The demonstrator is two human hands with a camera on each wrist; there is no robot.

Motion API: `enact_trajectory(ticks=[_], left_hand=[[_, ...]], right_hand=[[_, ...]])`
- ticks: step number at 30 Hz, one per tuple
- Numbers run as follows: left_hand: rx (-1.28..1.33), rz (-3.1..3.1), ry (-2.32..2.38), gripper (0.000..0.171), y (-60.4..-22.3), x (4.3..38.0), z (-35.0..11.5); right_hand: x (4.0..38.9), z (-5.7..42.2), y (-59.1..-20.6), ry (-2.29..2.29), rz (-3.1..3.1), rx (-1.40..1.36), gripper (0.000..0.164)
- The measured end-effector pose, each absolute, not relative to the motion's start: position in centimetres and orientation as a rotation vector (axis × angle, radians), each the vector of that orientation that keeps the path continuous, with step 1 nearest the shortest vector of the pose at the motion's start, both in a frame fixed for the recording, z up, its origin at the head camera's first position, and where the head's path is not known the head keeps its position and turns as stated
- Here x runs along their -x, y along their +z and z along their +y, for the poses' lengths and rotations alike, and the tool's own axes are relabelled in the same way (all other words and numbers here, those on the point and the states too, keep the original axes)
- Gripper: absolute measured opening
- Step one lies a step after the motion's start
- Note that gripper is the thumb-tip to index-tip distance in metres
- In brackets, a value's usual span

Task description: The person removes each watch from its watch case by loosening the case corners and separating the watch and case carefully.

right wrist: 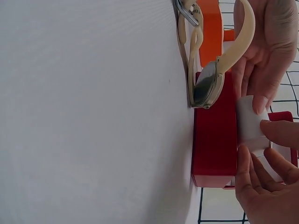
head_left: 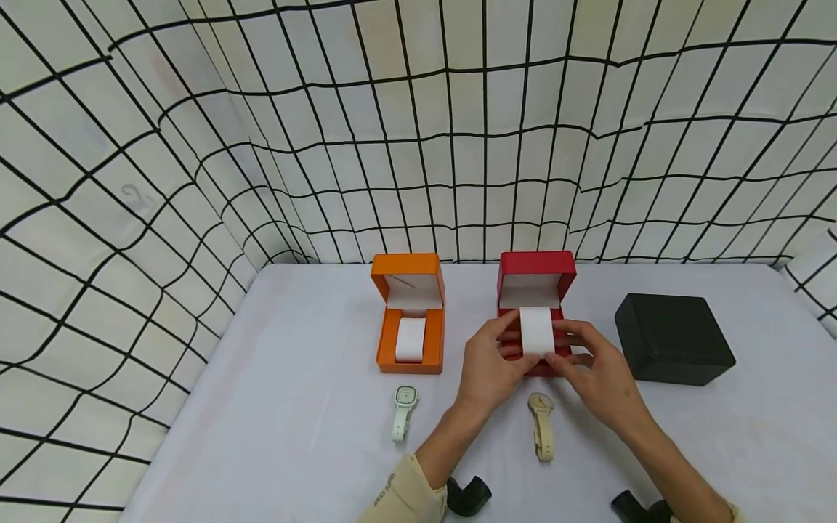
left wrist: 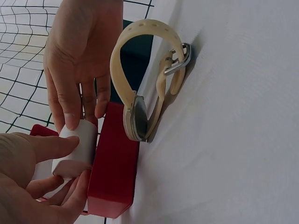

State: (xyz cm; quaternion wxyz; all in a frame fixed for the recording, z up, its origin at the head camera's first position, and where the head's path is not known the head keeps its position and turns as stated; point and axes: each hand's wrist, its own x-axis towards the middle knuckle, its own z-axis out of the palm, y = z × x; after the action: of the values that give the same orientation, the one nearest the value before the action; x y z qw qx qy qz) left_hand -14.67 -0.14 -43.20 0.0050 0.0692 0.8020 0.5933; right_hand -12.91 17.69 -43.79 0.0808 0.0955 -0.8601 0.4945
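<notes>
A white watch cushion (head_left: 537, 330) is pinched from both sides by my left hand (head_left: 492, 367) and my right hand (head_left: 603, 381), just at the opening of a red watch box (head_left: 538, 263) whose lid stands up. In the left wrist view, thumb and fingers lie against the cushion (left wrist: 77, 144) above the red box's wall (left wrist: 112, 163). Fingers hide much of the box's inside. A cream watch (head_left: 541, 425) with its strap buckled into a loop lies in front of the red box, between my forearms.
An open orange watch box (head_left: 387, 341) holding a white cushion (head_left: 410, 340) stands to the left. A pale green watch (head_left: 403, 410) lies before it. At the right sits a black box (head_left: 675, 340). Black wire mesh (head_left: 484, 134) rises behind the white table (head_left: 261, 407).
</notes>
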Motion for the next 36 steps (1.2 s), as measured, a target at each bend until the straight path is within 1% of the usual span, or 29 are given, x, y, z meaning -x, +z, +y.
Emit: enact_trajectory(ticks=[14,36], left_hand=[[-0.205,2.539,1.766,0.070,-43.4,15.2,-0.3],[-0.182,2.544,1.737,0.067,-43.5,15.9,-0.2]], right_hand=[[13.4,17.7,-43.7,1.404,-2.680,-0.230,0.051],[13.6,17.7,-43.4,1.349,-2.728,-0.174,0.049]])
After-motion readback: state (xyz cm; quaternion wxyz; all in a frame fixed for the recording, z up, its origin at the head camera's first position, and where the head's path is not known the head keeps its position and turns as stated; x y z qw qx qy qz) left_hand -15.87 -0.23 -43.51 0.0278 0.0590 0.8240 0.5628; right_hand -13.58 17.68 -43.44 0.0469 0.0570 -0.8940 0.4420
